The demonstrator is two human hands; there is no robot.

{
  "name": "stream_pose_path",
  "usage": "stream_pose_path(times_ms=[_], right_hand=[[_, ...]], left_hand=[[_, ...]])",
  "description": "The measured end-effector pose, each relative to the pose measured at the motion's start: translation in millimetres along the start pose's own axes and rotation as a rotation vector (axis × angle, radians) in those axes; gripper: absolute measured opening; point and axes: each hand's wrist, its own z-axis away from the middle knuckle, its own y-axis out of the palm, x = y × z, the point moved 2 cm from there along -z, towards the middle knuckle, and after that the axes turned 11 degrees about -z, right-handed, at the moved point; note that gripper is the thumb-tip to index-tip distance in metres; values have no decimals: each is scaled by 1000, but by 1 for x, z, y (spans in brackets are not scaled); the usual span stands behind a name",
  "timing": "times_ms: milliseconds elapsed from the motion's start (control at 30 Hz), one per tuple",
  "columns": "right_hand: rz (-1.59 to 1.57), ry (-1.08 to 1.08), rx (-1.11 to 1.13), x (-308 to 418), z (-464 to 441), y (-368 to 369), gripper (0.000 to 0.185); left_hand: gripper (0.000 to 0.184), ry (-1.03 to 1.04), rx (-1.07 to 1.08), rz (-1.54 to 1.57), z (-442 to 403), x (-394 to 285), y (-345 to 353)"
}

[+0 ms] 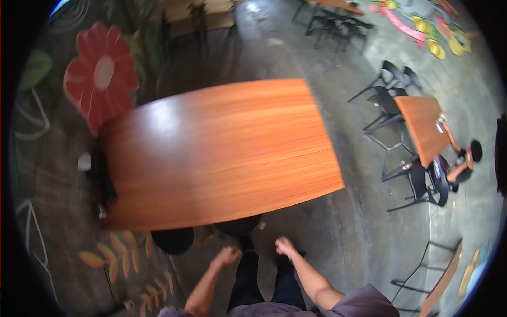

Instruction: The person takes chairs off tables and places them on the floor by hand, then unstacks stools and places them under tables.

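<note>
My left hand (228, 255) is curled into a loose fist in front of my legs, below the near edge of the large wooden table (222, 153). Level with it on the other side, my right hand (285, 246) is also closed. Nothing shows in either hand, and both are apart from the table. Two round black stools, one at the left (173, 240) and one nearer the middle (237, 226), are partly tucked under the table's near edge. The left hand is closest to them.
A person (465, 165) sits at a smaller wooden table (425, 124) on the right, with black chairs (387, 100) around it. Another table (443, 274) is at the lower right. Wooden chairs (219, 18) stand at the back. A dark object (100, 171) lies against the large table's left end.
</note>
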Motion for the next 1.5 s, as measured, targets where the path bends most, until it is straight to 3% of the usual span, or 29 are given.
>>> stream_pose_path(times_ms=[100, 167, 200, 300, 367, 567, 733, 833, 933, 1033, 1133, 1233, 1333, 1433, 1500], right_hand=[[-294, 224, -83, -94, 82, -47, 28], [-475, 211, -167, -183, 128, -79, 33], [-516, 348, -269, -196, 159, -91, 39], [-585, 383, -343, -263, 211, -133, 40], [-669, 404, -483, -297, 254, -155, 29], [-1112, 163, -705, -363, 343, -180, 21], [-1297, 164, -860, -428, 389, -158, 26], [-1377, 169, -984, -460, 414, -147, 27], [-1490, 202, -1068, -480, 424, -149, 28], [-1594, 255, -1101, -491, 443, -145, 27], [-1360, 359, -1297, -528, 436, -160, 27], [-1690, 223, -1183, -524, 474, -203, 26], [-1627, 194, -1271, -547, 500, -259, 26], [-1550, 197, -1326, -566, 539, -320, 25], [-1520, 161, -1350, -589, 566, -357, 25]], left_hand=[[32, 66, 47, 291, 51, -168, -31], [28, 301, 101, 426, 75, -276, -45], [23, 428, 174, 554, 83, -322, -47], [19, 812, 283, 655, 123, -481, -82], [23, 1264, 334, 676, 143, -571, -87], [39, 1867, 995, 772, 246, -786, 8], [36, 2067, 1646, 928, 348, -882, 116], [41, 1980, 1980, 1055, 380, -902, 181], [50, 1692, 2070, 1301, 395, -914, 237], [37, 1714, 2477, 980, 421, -950, 270], [34, 1459, 2497, 1170, 431, -967, 313], [30, 1353, 2429, 1203, 433, -988, 358], [20, 1193, 2326, 1302, 422, -992, 412], [17, 1039, 2333, 1302, 421, -1042, 456], [17, 1041, 2302, 1330, 435, -1068, 495]])
